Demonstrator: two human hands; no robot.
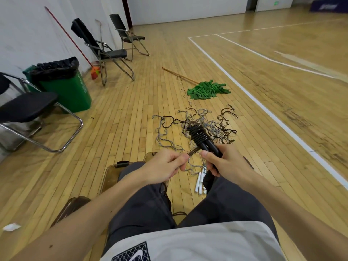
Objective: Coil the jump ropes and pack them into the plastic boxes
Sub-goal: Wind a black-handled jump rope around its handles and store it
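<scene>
Over my dark trousers (150, 194), my right hand (224, 162) grips the black handles (208, 146). The black jump rope (197, 134) is wound tight round their far end, and my left hand (165, 166) pinches its loose tail. I judge this one nearly coiled, not yet boxed. The tangled ropes (205, 121) and white handles (199, 182) on the floor beyond remain to do. A brown plastic box (109, 178) waits near left.
</scene>
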